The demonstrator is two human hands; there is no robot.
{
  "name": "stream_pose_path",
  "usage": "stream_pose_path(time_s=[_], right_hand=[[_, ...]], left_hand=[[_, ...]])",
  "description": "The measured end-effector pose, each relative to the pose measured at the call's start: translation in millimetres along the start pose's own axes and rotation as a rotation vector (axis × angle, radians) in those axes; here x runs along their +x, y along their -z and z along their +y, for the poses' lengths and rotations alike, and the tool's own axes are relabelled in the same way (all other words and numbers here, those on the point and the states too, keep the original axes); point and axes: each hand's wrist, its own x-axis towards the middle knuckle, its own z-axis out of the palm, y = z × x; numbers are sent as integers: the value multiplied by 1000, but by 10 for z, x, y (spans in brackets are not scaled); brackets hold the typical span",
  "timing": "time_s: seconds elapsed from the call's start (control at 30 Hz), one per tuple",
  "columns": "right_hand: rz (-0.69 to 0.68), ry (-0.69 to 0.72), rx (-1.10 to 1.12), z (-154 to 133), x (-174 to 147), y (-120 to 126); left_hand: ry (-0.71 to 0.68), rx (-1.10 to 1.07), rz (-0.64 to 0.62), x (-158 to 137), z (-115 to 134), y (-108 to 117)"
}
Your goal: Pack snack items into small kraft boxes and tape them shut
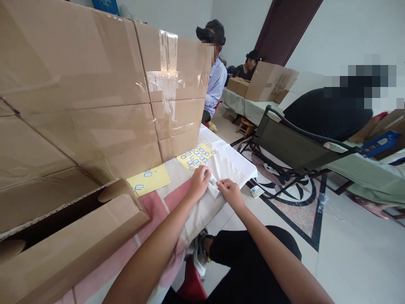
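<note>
Table (236,162): beyond white box (214,192), yellow sheet (207,147) crowded with blue-edged shapes (196,162); leftward, sparser sheet (160,177). Our left hand (200,180), right hand (230,191) at box; grips unclear.

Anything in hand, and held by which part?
Small white object: left hand at its left side, right hand at its right edge. Whether either grip actually holds it can't be told.

Workroom with cardboard boxes (79,55), cloth-covered tables (237,164)
</note>
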Motion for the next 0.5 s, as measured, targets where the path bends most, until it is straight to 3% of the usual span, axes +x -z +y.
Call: stream_pose_path(time_s=[0.5], right_hand=[[-209, -113, 48, -67, 20, 203]], left_hand=[[2, -29, 5, -15, 3, 26]])
